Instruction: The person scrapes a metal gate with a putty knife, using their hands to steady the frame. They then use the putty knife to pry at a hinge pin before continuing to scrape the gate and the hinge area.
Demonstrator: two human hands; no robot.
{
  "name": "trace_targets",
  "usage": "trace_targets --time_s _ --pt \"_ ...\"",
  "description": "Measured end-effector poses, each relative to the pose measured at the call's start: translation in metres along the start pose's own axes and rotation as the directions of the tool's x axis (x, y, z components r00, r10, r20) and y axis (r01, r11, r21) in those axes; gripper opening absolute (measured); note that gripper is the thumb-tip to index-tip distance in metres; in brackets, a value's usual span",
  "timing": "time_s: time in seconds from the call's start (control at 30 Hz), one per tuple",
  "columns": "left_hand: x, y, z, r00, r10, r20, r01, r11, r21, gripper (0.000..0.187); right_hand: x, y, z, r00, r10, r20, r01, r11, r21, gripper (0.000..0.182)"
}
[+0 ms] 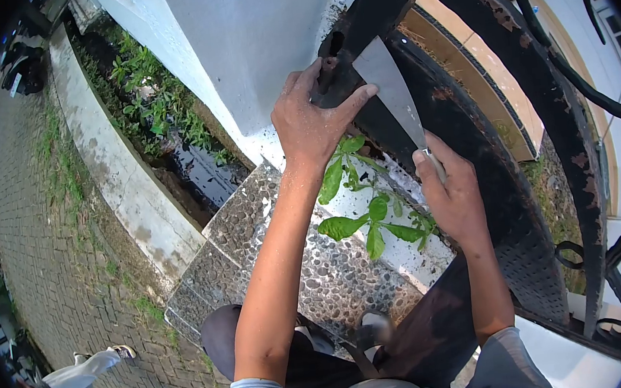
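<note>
At far left we see a brick path (pixel 36 220), with another person's leg and shoe (pixel 95 364) at its lower edge. A pale curb (pixel 118 175) borders a ditch (pixel 200 171) holding dark water and green weeds (pixel 144 98). Pebbled steps (pixel 253 222) rise from the curb toward a white pillar (pixel 236 44).

Our left hand (pixel 314 119) grips the black gate (pixel 503 175) at its top edge, fingers wrapped around the metal, thumb stretched toward the scraper (pixel 394 89). A small plant (pixel 364 211) grows on the step between our forearms.

Our right hand (pixel 452 191) is closed on the scraper's handle; the wide blade lies flat against the gate's rusted, flaking bar, just beside the left thumb. Right of the gate, tan tiled ground (pixel 492 64) shows through the bars. Open room lies mostly left, over the steps and path.
</note>
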State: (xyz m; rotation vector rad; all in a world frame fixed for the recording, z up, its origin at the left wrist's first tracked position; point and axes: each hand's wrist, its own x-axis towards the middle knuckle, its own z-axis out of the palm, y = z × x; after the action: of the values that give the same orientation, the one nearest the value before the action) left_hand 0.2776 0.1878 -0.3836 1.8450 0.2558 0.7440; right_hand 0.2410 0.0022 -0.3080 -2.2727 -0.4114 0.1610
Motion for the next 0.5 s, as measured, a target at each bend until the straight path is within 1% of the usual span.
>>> trace_targets --time_s 0.03,0.07,0.13,0.17,0.23,0.3,0.33,0.4,0.5 --pt "0.000 -0.002 0.002 0.999 0.015 -0.029 -0.015 1.000 -0.003 0.067 0.000 -0.001 -0.001 0.999 0.031 0.014 -0.031 1.000 0.000 0.032" --pt "0.000 -0.004 0.003 0.998 0.028 -0.060 -0.029 1.000 -0.007 0.066 0.002 0.002 -0.004 0.992 0.101 0.079 -0.109 0.989 0.098 0.033" --pt "0.001 -0.002 0.000 1.000 0.006 -0.018 -0.006 1.000 0.002 0.065 0.008 0.012 -0.009 0.949 0.219 0.225 -0.277 0.921 0.272 0.033" --pt "0.001 0.000 0.000 1.000 -0.002 0.007 0.002 1.000 0.007 0.064 0.010 0.014 -0.008 0.944 0.205 0.260 -0.280 0.914 0.294 0.033" --pt "0.001 0.000 -0.002 0.999 -0.025 0.032 0.027 0.999 -0.042 0.065 0.014 0.016 -0.001 0.929 0.172 0.328 -0.288 0.894 0.345 0.033" --pt "0.002 0.000 -0.003 0.997 -0.055 0.048 0.058 0.997 -0.055 0.065 0.000 0.010 -0.002 0.984 0.071 0.164 -0.107 0.969 0.222 0.033" --pt "0.002 -0.002 -0.003 0.998 -0.042 0.050 0.044 0.998 -0.052 0.065 -0.007 0.008 -0.002 0.996 0.008 0.091 -0.021 0.989 0.144 0.033" --pt "0.000 -0.003 -0.002 0.999 -0.018 0.046 0.020 0.998 -0.052 0.065 -0.007 0.012 -0.002 0.997 -0.072 0.039 0.069 0.995 0.069 0.034" --pt "-0.001 -0.004 0.002 1.000 0.003 0.022 -0.002 0.999 -0.045 0.065 -0.002 0.015 -0.001 0.997 -0.062 0.039 0.060 0.997 0.038 0.034"
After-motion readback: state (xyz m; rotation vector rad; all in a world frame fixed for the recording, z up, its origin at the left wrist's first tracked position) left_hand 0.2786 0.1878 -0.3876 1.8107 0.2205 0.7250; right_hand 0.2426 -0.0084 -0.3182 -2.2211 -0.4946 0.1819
